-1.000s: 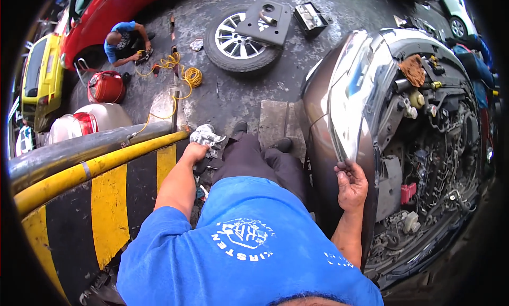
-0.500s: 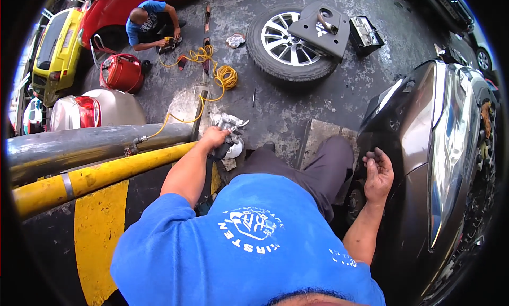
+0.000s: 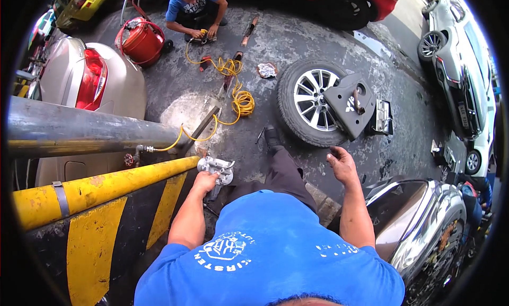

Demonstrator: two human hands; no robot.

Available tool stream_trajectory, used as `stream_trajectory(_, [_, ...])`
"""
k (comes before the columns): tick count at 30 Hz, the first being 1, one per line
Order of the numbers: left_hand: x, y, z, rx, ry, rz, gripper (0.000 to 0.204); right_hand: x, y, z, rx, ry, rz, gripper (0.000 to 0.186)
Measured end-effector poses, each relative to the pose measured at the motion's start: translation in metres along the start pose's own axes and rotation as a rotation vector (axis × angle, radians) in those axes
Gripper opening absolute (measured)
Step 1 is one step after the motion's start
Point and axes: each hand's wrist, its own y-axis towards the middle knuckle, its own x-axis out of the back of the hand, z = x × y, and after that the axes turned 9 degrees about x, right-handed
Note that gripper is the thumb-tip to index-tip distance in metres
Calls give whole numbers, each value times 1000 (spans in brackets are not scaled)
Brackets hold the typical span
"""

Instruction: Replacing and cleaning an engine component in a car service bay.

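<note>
My left hand point(image 3: 207, 182) is closed on a silver cast-metal car part point(image 3: 216, 169) with bolt lugs and a dark lower portion. It is beside the end of a yellow pipe rail point(image 3: 114, 180), and its exact kind cannot be made out. On the other side, my right hand point(image 3: 343, 165) hangs in the air, fingers loosely bent and thumb apart, with nothing seen in it. Just beyond that hand a car wheel point(image 3: 286, 89) lies flat on the floor. A dark plastic cover point(image 3: 344, 102) with a metal piece point(image 3: 359, 102) on it rests across the wheel.
A yellow air hose point(image 3: 244, 103) runs from a grey pipe point(image 3: 95, 123) across the floor. A co-worker point(image 3: 193, 12) crouches at the far left by a red drum point(image 3: 146, 43). A dark car front point(image 3: 392, 205) stands at my right; a small open box point(image 3: 382, 118) sits by the wheel.
My view has turned to the right and I have stepped forward, so the wheel is closer to my right hand. The metal part stays in my left hand.
</note>
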Motion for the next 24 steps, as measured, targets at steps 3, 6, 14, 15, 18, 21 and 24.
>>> stream_trajectory(3, [6,11,-11,123,-127,26,43,-23,95,3,-191,-89,235,46])
stream_trajectory(6, [-4,37,18,145,-280,-108,43,-66,216,-4,-129,-394,453,54])
stream_trajectory(14, [16,-6,-48,242,-394,-200,41,-171,431,111,13,-566,568,52])
stream_trajectory(15, [25,-12,-72,208,-369,-214,40,-177,467,102,151,-616,533,49])
stream_trajectory(18, [20,-12,-82,242,-371,-278,40,-246,493,162,196,-616,536,46])
stream_trajectory(21, [18,-1,-106,297,-574,-239,43,-300,532,178,63,-539,580,48])
stream_trajectory(24, [4,25,-120,385,-516,-323,43,-368,579,190,188,-558,722,45])
